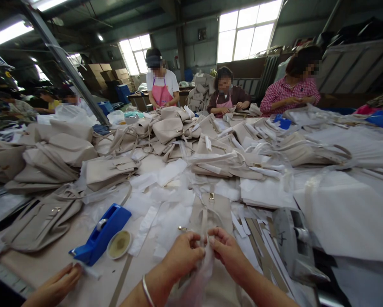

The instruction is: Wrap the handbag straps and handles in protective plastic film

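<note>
A beige handbag (196, 209) lies in front of me with its gold buckle facing up. Its narrow strap (204, 221) rises between my hands, with a thin, translucent white wrapping sheet (205, 270) around its lower part. My left hand (185, 252) pinches the wrapped strap from the left, thumb and fingers together. From the right, my right hand (226, 249) is closed on the same wrapping, its fingertips a little apart from the left ones. A small gold clasp (182, 228) shows just beyond my left fingers. My hands and the sheet hide the bag's lower part.
To the left are a blue tape dispenser (103, 232), a round tape roll (119, 244) and a co-worker's hand (59, 283). A grey tape dispenser (295, 243) stands right, near white sheets (344, 213). Piled beige bags (168, 128) fill the far side, where several people work.
</note>
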`<state>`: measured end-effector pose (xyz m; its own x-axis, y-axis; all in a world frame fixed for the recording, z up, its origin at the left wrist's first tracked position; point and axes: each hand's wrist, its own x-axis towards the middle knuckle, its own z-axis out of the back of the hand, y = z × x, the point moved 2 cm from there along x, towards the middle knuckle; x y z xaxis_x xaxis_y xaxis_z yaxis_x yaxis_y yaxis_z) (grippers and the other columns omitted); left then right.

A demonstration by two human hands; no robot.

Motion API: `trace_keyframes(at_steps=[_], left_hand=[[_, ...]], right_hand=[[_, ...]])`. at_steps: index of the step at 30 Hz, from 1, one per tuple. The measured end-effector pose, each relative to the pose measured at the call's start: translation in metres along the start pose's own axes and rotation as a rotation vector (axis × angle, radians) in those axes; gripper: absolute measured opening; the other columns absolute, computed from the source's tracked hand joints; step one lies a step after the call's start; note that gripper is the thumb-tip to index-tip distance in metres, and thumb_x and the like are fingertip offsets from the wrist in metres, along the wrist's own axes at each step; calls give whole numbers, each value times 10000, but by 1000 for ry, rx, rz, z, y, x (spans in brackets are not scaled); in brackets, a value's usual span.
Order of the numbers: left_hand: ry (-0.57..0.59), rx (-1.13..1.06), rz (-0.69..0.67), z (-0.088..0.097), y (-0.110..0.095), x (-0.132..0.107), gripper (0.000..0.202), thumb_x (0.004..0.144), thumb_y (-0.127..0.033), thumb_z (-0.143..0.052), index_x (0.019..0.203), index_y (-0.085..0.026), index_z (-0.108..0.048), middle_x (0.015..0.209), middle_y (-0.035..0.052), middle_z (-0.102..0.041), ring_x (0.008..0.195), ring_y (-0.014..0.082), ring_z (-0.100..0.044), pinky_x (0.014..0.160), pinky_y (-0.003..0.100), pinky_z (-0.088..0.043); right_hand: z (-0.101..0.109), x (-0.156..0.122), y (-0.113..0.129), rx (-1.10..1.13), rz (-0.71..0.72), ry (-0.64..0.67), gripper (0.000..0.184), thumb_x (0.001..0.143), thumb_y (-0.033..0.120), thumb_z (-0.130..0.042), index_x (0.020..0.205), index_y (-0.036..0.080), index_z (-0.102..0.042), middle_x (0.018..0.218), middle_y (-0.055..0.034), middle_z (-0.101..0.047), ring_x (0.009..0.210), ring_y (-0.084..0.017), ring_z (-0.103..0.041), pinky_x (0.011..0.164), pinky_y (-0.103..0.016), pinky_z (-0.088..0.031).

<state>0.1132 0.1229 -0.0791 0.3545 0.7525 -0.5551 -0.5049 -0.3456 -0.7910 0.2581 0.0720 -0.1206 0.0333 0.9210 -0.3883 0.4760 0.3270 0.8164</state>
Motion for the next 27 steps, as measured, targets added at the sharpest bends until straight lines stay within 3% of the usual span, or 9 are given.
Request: trace_keyframes(at_steps=[3,7,12,16,19,24,27], left_hand=[[-9,39,-98,-4,2,3,209,653,-176,-618,853,-134,-662,716,-5,-629,674,143,-578,583,237,-412],[41,-69,-36,-5,3,3,231,663,-232,-657,875,-139,-647,712,4,-672,662,169,-608,568,250,-425],[51,-97,-67,1,8,9,276,664,-171,-599,936,-139,-637,741,17,-700,679,182,-639,582,256,-441],[-80,116,-170,9,11,17,119,744,-245,-582,793,-148,-632,697,6,-649,686,165,-594,624,259,-430],[-152,294,-246,14,8,21,144,797,-261,-547,753,-159,-639,704,15,-647,715,172,-590,669,270,-434],[-73,577,-426,20,-3,22,155,842,-239,-537,836,-195,-686,845,37,-695,835,192,-618,773,284,-445],[-37,838,-527,24,-11,21,160,867,-232,-515,845,-193,-668,862,54,-663,821,202,-609,751,300,-456]], right_hand=[[0,-2,4,-10,-20,37,390,675,467,-776,909,199,-617,698,11,-631,617,-142,-571,582,-257,-441],[3,-1,3,14,-6,107,362,670,391,-789,932,196,-633,705,11,-644,650,-143,-583,617,-260,-444],[9,5,1,-152,10,22,259,637,348,-765,761,173,-619,533,53,-543,509,-125,-509,540,-269,-425],[10,6,-1,-245,18,8,170,688,311,-664,655,187,-552,534,39,-539,515,-137,-513,532,-275,-418],[11,4,0,-428,111,-18,126,768,253,-556,661,208,-509,544,38,-522,531,-142,-501,536,-272,-395],[12,-2,4,-871,321,-82,114,830,180,-474,725,220,-493,710,-19,-582,693,-194,-549,662,-317,-418],[12,-3,10,-1019,448,-146,113,814,146,-472,741,212,-528,988,-103,-617,933,-253,-569,830,-380,-437]])
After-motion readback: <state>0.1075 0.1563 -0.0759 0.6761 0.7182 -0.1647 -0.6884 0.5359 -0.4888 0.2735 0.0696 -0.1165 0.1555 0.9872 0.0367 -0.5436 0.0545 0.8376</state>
